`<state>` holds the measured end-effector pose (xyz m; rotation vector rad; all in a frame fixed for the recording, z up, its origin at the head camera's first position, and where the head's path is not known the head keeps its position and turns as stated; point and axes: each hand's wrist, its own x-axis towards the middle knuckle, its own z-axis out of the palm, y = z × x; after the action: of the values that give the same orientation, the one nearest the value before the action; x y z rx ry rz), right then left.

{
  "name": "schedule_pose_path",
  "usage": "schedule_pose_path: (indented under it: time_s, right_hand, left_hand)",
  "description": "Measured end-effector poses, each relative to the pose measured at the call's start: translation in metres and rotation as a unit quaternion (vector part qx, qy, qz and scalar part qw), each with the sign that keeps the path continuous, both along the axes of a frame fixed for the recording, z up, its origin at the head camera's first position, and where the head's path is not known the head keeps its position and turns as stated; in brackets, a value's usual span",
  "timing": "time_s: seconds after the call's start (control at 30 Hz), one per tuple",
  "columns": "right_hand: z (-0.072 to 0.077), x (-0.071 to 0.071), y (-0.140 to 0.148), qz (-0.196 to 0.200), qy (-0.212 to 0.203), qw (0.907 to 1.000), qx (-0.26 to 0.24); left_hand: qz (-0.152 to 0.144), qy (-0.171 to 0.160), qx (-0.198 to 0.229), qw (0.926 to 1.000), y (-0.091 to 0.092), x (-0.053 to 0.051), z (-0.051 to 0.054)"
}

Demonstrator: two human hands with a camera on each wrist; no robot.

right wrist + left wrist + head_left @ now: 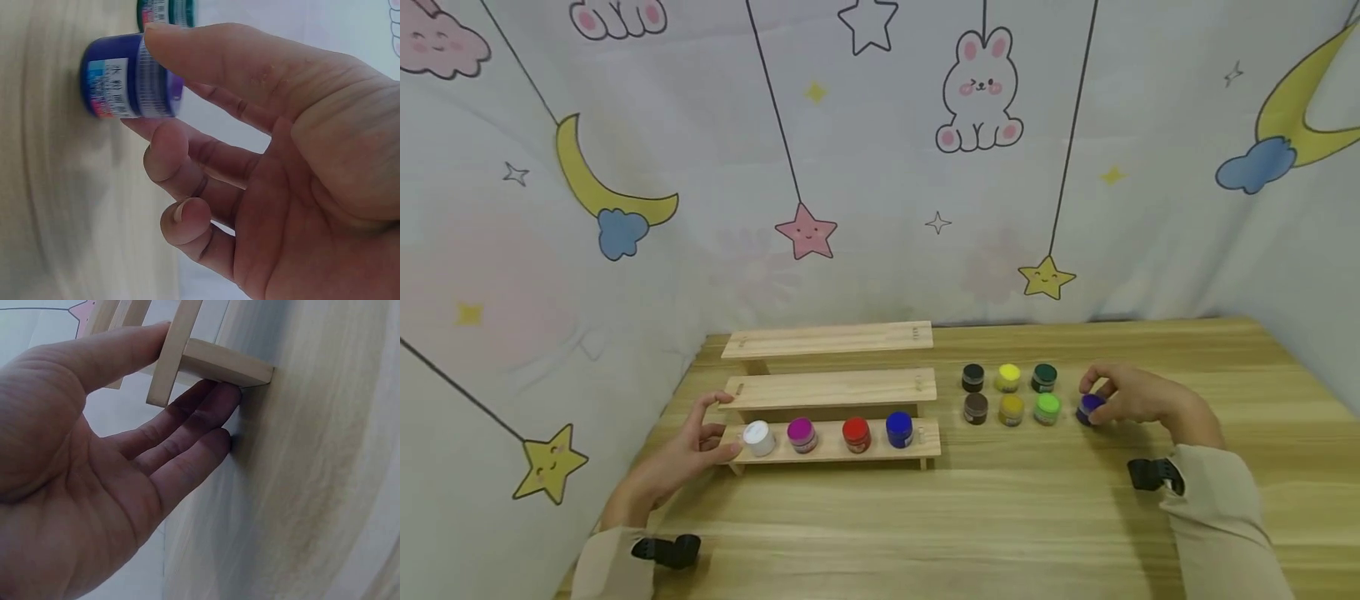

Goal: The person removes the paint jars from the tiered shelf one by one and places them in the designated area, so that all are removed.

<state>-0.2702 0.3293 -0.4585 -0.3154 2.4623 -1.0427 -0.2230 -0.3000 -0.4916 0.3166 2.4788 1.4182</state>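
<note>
The left arm [613, 562] reaches in from the near side of the rack [831, 390], the left hand [692, 446] at the rack's left end. There its thumb [119, 357] touches the rack (the other fingers [187, 478] are loosely bent, apart from it). The right arm [1225, 517] comes in well to the right of the rack; its right hand [1138, 396] is set in a pinch, thumb opposing the foremost fingers, the last two curled inward.

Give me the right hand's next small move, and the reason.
Probably lift the violet-blue jar toward the wooden rack: the right hand pinches it, four jars stand on the rack's lowest step, and the left hand is at the rack's end.
</note>
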Motion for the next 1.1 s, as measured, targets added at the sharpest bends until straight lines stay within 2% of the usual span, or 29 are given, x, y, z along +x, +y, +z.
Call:
schedule_pose_path:
  time_s: [0.13,0.33,0.6,0.87,1.1]
  right_hand:
    - [0.010,0.003,0.002,-0.003,0.020,0.9994,0.028]
    - [0.024,0.008,0.001,-0.027,0.093,0.9925,0.074]
    - [0.043,0.016,-0.023,-0.049,0.186,0.9783,0.077]
    - [0.063,0.030,-0.048,-0.055,0.211,0.9738,0.065]
    - [0.081,0.036,-0.083,-0.032,0.228,0.9719,0.049]
  left_hand:
    - [0.004,0.008,-0.003,1.0000,0.002,-0.001,-0.001]
    - [0.001,0.008,0.002,1.0000,0.003,0.000,0.000]
    - [0.011,-0.001,0.008,0.9999,0.001,0.000,-0.002]
    - [0.014,-0.006,0.000,0.9999,0.002,0.000,-0.007]
    - [0.014,0.004,-0.002,0.9999,0.000,-0.001,-0.003]
